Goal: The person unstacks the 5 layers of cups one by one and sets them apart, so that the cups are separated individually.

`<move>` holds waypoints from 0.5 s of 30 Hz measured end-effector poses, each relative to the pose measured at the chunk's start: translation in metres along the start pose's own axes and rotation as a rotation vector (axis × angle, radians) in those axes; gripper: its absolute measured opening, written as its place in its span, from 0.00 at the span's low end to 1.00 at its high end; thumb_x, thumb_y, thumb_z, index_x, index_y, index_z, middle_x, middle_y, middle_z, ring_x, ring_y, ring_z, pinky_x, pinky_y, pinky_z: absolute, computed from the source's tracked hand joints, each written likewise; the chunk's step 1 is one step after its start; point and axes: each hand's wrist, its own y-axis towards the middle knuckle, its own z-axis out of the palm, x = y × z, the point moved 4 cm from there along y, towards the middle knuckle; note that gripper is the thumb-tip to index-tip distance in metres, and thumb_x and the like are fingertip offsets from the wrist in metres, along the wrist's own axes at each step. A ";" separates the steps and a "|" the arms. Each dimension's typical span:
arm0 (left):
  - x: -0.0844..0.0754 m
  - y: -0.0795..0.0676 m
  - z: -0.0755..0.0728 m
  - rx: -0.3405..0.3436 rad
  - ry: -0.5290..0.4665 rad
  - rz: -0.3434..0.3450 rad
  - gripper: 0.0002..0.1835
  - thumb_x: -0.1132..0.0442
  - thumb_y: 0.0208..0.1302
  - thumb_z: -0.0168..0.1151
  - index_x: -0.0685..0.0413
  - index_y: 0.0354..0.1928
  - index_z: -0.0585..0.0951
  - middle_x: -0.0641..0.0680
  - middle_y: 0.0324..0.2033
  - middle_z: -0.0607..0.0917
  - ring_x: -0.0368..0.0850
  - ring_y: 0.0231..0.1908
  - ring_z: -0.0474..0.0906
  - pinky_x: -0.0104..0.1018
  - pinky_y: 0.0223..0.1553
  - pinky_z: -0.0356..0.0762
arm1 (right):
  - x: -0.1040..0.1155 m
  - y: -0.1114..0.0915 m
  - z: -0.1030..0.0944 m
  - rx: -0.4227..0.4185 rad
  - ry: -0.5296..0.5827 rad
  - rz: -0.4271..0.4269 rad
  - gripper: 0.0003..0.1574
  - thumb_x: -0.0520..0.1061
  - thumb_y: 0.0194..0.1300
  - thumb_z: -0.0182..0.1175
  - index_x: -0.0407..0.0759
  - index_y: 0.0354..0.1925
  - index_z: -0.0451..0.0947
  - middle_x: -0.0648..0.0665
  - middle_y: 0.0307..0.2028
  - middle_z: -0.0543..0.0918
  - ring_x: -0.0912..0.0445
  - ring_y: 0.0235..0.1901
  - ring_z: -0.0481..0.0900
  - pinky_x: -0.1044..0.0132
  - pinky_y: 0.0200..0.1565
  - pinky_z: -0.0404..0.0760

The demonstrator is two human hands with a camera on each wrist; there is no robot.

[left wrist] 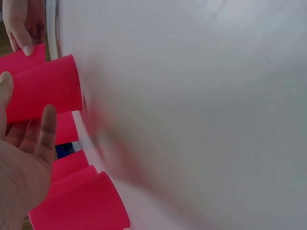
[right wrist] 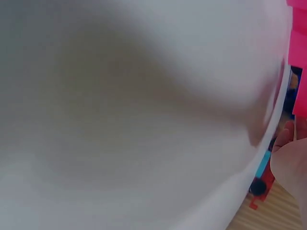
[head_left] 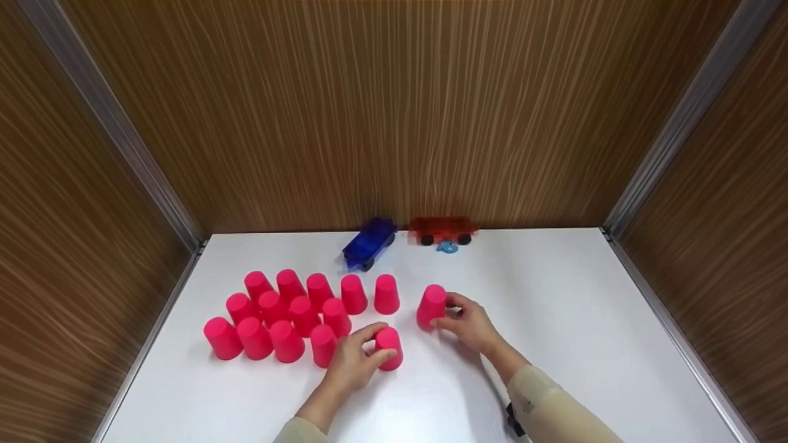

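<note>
My left hand [head_left: 353,363] holds a pink plastic cup [head_left: 389,349] between thumb and fingers, near the front of the table. The cup is upside down; in the left wrist view this cup [left wrist: 45,91] has its wide rim toward the white surface. Farther right and back, my right hand [head_left: 473,325] grips another upturned pink cup [head_left: 431,306] from its right side. At the edge of the right wrist view only part of that cup [right wrist: 301,98] shows. Left of both hands, several upturned pink cups [head_left: 287,341] stand in three rows.
A white table [head_left: 554,295] lies between wood-grain panels. Toward its back are a blue toy car [head_left: 369,243], a red toy car [head_left: 442,230] and a small light-blue piece [head_left: 448,247]. By the right sleeve lies a black object [head_left: 514,421], partly hidden.
</note>
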 end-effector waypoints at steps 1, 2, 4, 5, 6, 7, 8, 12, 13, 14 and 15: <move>0.000 0.000 0.000 -0.001 0.002 0.010 0.32 0.45 0.64 0.77 0.35 0.70 0.81 0.42 0.59 0.86 0.48 0.60 0.81 0.45 0.60 0.83 | 0.000 0.000 0.003 0.004 0.001 -0.001 0.38 0.51 0.60 0.81 0.52 0.67 0.81 0.48 0.57 0.83 0.48 0.59 0.78 0.49 0.65 0.79; -0.001 0.000 0.001 -0.003 0.004 0.012 0.32 0.45 0.64 0.77 0.35 0.70 0.81 0.42 0.58 0.86 0.48 0.60 0.81 0.45 0.60 0.83 | 0.000 0.000 0.006 0.007 0.000 -0.003 0.38 0.50 0.60 0.81 0.51 0.67 0.81 0.48 0.58 0.84 0.48 0.59 0.79 0.49 0.65 0.79; -0.001 -0.001 0.002 -0.004 0.008 0.010 0.32 0.46 0.64 0.77 0.35 0.70 0.81 0.42 0.58 0.86 0.48 0.60 0.81 0.45 0.59 0.84 | -0.001 0.000 0.011 0.014 0.003 0.001 0.40 0.50 0.60 0.81 0.51 0.68 0.80 0.48 0.59 0.84 0.48 0.60 0.79 0.50 0.66 0.79; -0.001 -0.001 0.003 -0.005 0.008 0.010 0.32 0.45 0.64 0.77 0.35 0.70 0.81 0.42 0.58 0.86 0.48 0.61 0.81 0.45 0.59 0.84 | -0.002 0.000 0.013 0.017 0.005 0.001 0.40 0.49 0.60 0.81 0.50 0.69 0.80 0.47 0.60 0.83 0.47 0.61 0.79 0.49 0.67 0.78; -0.001 0.000 0.004 -0.004 0.008 0.009 0.32 0.45 0.63 0.77 0.34 0.70 0.81 0.41 0.58 0.86 0.48 0.61 0.81 0.45 0.59 0.84 | -0.003 0.000 0.014 0.020 0.009 0.009 0.41 0.49 0.60 0.81 0.50 0.69 0.79 0.47 0.60 0.83 0.47 0.62 0.79 0.50 0.67 0.78; -0.001 0.000 0.005 -0.004 0.007 0.008 0.33 0.45 0.63 0.78 0.34 0.70 0.81 0.41 0.58 0.85 0.48 0.61 0.81 0.45 0.59 0.84 | -0.003 0.000 0.016 0.023 0.014 0.011 0.41 0.49 0.60 0.81 0.49 0.70 0.79 0.47 0.62 0.83 0.47 0.64 0.79 0.50 0.67 0.78; -0.001 0.000 0.006 -0.002 0.005 0.000 0.33 0.44 0.63 0.78 0.33 0.70 0.81 0.40 0.57 0.85 0.48 0.61 0.81 0.45 0.59 0.84 | -0.004 0.000 0.017 0.026 0.016 0.013 0.42 0.48 0.60 0.81 0.49 0.70 0.78 0.46 0.63 0.82 0.46 0.65 0.78 0.50 0.68 0.77; -0.001 -0.001 0.010 0.001 0.002 0.006 0.32 0.44 0.63 0.77 0.33 0.70 0.80 0.40 0.58 0.85 0.47 0.61 0.80 0.43 0.59 0.84 | -0.008 -0.002 0.020 0.030 0.007 0.020 0.42 0.47 0.61 0.80 0.46 0.71 0.77 0.44 0.65 0.81 0.44 0.68 0.76 0.49 0.69 0.75; -0.002 -0.001 0.010 -0.001 0.003 0.009 0.32 0.45 0.64 0.77 0.34 0.70 0.81 0.40 0.58 0.85 0.46 0.60 0.81 0.43 0.58 0.84 | -0.008 -0.002 0.020 0.033 0.004 0.018 0.42 0.46 0.62 0.80 0.45 0.71 0.77 0.43 0.66 0.81 0.43 0.69 0.75 0.49 0.70 0.75; -0.002 -0.002 0.011 -0.004 0.003 0.017 0.32 0.46 0.64 0.77 0.34 0.70 0.81 0.41 0.58 0.85 0.46 0.60 0.81 0.43 0.58 0.84 | -0.008 -0.003 0.020 0.038 0.000 0.019 0.42 0.46 0.62 0.80 0.45 0.72 0.76 0.43 0.66 0.80 0.43 0.70 0.75 0.49 0.70 0.74; -0.003 -0.002 0.011 -0.006 0.002 0.025 0.31 0.46 0.64 0.77 0.35 0.70 0.81 0.42 0.58 0.85 0.47 0.60 0.81 0.43 0.58 0.84 | -0.008 -0.003 0.020 0.043 -0.002 0.020 0.43 0.46 0.62 0.79 0.46 0.73 0.76 0.43 0.67 0.80 0.43 0.70 0.74 0.49 0.70 0.74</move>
